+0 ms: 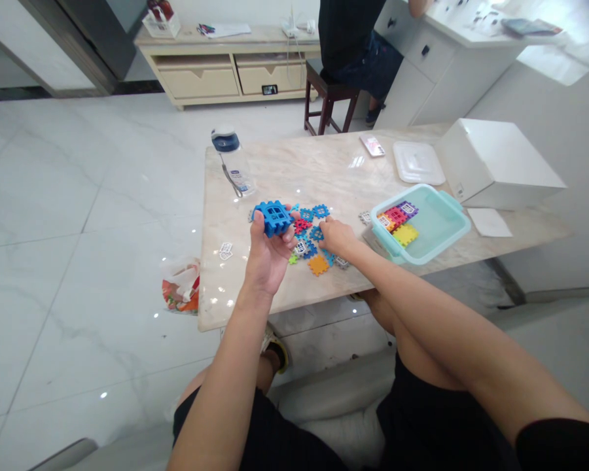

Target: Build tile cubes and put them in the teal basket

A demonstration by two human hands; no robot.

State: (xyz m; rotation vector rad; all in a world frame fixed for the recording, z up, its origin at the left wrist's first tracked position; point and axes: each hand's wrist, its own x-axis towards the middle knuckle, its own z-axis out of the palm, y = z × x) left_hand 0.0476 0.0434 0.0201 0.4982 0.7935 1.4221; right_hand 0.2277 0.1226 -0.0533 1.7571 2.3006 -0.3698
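Observation:
My left hand [269,258] is raised above the near side of the table, its thumb and fingers wrapped round a block of blue toothed building tiles [273,217] with a window grid on top. To its right, my right hand [339,237] reaches down to the loose pile, fingertips pinched at the edge of a blue window tile [317,233]. Around them lie a red tile [302,226], an orange tile [318,264], more blue tiles [321,210] and a white window piece [300,248]. Some of the pile is hidden behind both hands.
A mint-green plastic tub [436,226] holds several coloured tiles. Beyond it are a white box [510,160] and a clear lid [419,162]. A water bottle [235,167] stands at the far left; white pieces [226,250] lie nearer. A person [351,39] sits on a stool behind.

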